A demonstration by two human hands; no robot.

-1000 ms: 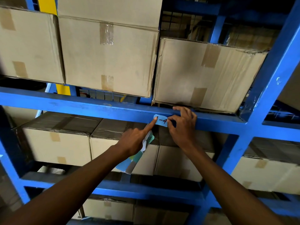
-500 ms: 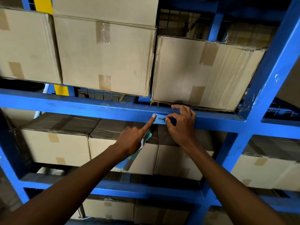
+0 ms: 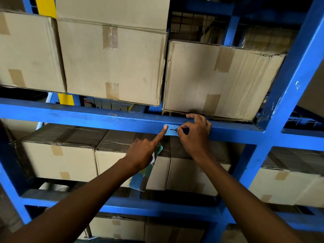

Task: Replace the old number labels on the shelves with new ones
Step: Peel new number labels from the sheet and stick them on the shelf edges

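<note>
Blue shelf rack [image 3: 296, 71] holds taped cardboard boxes [image 3: 112, 62]. On its front beam [image 3: 70, 114], right of middle, sits a light-blue label [image 3: 172, 130]. The left hand [image 3: 142, 153] presses its left end with one straight forefinger while gripping paper scraps [image 3: 142, 179]; the right hand [image 3: 194, 135] pinches its right end.

The shelf beam [image 3: 87, 118] is metal painted blue, fairly smooth with a dull sheen, the paint scuffed and worn pale in patches. The upright post [image 3: 294, 81] at three o'clock has the same painted metal, chipped and scratched — flecks of lighter colour show through. The boxes [image 3: 112, 67] at twelve o'clock are matt brown cardboard, creased and dented at the corners, sealed with strips of glossy brown tape [image 3: 110, 37]. The label [image 3: 172, 131] on the beam looks like thin matt paper, light blue, with dark handwritten marks. The sheets [image 3: 140, 179] at six o'clock seem to be paper too — slightly glossy.
</note>
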